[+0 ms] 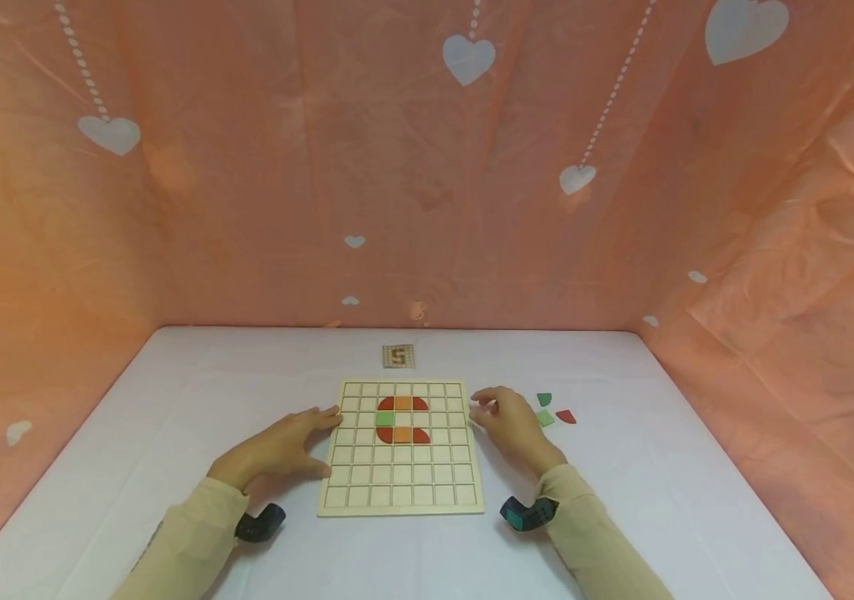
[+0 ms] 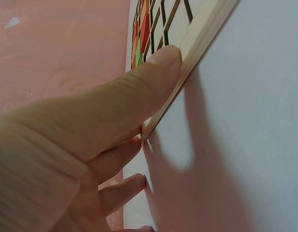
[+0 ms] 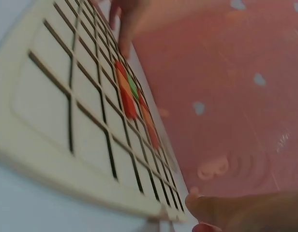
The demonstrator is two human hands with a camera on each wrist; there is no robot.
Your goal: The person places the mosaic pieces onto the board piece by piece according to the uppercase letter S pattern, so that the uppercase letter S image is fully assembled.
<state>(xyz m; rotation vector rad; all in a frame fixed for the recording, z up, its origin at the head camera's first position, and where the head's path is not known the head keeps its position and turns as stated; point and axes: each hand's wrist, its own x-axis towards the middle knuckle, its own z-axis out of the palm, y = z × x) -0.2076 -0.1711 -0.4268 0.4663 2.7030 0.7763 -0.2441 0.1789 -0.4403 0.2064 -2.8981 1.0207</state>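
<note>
A square wooden grid board point(image 1: 402, 455) lies on the table, with red quarter-round, orange square and green square tiles in its upper cells. My left hand point(image 1: 280, 446) rests at its left edge, fingers outstretched and thumb spread apart. In the left wrist view that thumb point(image 2: 166, 58) lies over the board's rim. At the upper right edge is my right hand point(image 1: 512, 425), its fingers bent. The right wrist view has a red patch point(image 3: 205, 227) below the fingertip; I cannot tell whether it is a held tile.
Beyond the right hand lie a dark green tile point(image 1: 544, 399), a light green tile point(image 1: 545, 417) and a red tile point(image 1: 566, 417). A small pattern card point(image 1: 399, 357) sits behind the board. Orange cloth point(image 1: 427, 208) with white hearts hangs around the white table point(image 1: 247, 358).
</note>
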